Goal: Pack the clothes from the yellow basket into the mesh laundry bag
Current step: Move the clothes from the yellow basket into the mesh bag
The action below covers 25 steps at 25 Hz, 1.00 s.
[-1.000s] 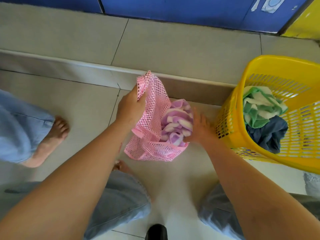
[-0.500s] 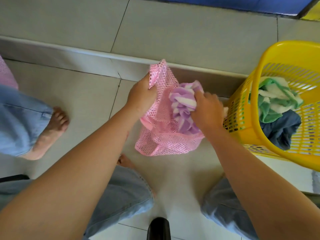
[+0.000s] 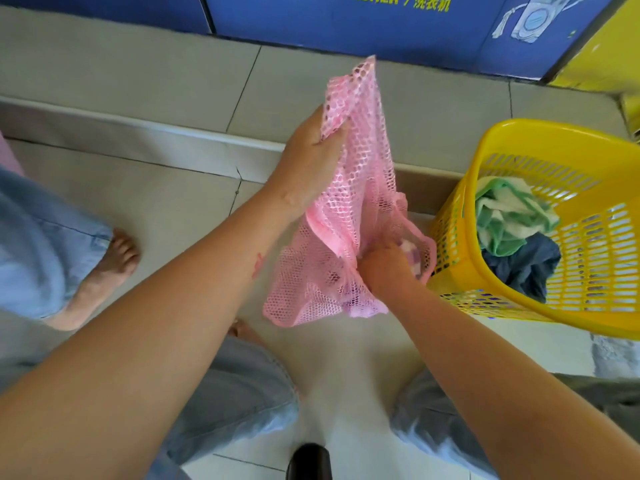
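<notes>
The pink mesh laundry bag (image 3: 360, 188) hangs in the air in front of me. My left hand (image 3: 308, 157) grips its upper edge and holds it high. My right hand (image 3: 388, 268) is pushed down into the bag's mouth, closed on the purple and white striped cloth (image 3: 410, 251), of which only a small patch shows beside the fingers. To the right stands the yellow basket (image 3: 602, 306), holding a green and white cloth (image 3: 509, 213) on top of a dark blue garment (image 3: 526, 268).
A raised tile step (image 3: 173, 133) crosses the floor behind the bag, with blue washer panels (image 3: 346, 32) beyond. Another person's bare foot (image 3: 107, 265) and blue trouser leg are at the left. My knees in jeans are below.
My left hand has lifted the bag's edge higher. My right hand has pushed the striped cloth down inside the bag, so most of it is now hidden behind mesh.
</notes>
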Motion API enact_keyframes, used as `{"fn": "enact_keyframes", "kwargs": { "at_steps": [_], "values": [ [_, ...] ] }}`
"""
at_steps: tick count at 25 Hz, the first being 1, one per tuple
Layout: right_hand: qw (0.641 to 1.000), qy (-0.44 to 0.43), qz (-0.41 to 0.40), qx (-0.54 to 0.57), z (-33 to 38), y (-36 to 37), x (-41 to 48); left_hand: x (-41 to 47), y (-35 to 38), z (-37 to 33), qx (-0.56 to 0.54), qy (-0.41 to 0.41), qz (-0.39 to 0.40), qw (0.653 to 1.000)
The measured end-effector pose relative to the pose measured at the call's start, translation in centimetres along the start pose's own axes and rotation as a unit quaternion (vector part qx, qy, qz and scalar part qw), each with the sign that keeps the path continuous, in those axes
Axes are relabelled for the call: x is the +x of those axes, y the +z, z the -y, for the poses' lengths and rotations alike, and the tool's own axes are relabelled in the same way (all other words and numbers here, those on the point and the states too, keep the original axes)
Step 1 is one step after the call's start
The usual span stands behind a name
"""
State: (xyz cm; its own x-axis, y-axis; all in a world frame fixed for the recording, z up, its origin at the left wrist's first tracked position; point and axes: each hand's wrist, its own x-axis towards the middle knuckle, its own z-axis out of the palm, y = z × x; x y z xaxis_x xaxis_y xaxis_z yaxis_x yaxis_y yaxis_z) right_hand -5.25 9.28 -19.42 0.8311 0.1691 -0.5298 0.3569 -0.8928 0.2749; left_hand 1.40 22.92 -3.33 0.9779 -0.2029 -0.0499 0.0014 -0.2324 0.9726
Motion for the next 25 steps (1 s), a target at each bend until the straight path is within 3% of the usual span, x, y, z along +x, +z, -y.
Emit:
{"fn": "enact_keyframes", "kwargs": {
  "at_steps": [4,8,12,16,18,20,22,25],
  "values": [
    [0.991,0.027,-0.09,0.09,-1.7,-1.6,-0.9,-1.0,-1.6,2.4,0.053,-0.034,-0.019,0.998],
    [0.966,0.046,-0.145,0.207,-2.5,-4.2,-2.4,-2.3,-1.5,3.9,0.087,-0.05,0.023,0.995],
    [0.888,0.09,-0.32,0.318,-5.1,-7.0,-6.3,-2.7,0.1,3.5,0.102,-0.038,0.017,0.994],
    [0.801,0.234,-0.439,0.331,-11.2,-6.4,-9.2,-2.0,2.8,2.9,0.099,-0.027,0.021,0.994],
    [0.803,0.312,-0.368,0.35,-14.2,-4.5,-9.3,-1.7,4.1,2.6,0.096,-0.03,0.014,0.995],
    [0.819,0.363,-0.235,0.377,-16.1,-2.1,-9.1,-1.4,5.4,2.6,0.094,-0.033,0.012,0.995],
    [0.836,0.371,-0.131,0.382,-17.3,0.2,-8.2,-0.9,6.4,2.9,0.088,-0.033,0.01,0.996],
    [0.864,0.343,-0.066,0.364,-18.1,2.2,-5.9,0.2,7.4,3.6,0.084,-0.036,0.001,0.996]
  ]
}}
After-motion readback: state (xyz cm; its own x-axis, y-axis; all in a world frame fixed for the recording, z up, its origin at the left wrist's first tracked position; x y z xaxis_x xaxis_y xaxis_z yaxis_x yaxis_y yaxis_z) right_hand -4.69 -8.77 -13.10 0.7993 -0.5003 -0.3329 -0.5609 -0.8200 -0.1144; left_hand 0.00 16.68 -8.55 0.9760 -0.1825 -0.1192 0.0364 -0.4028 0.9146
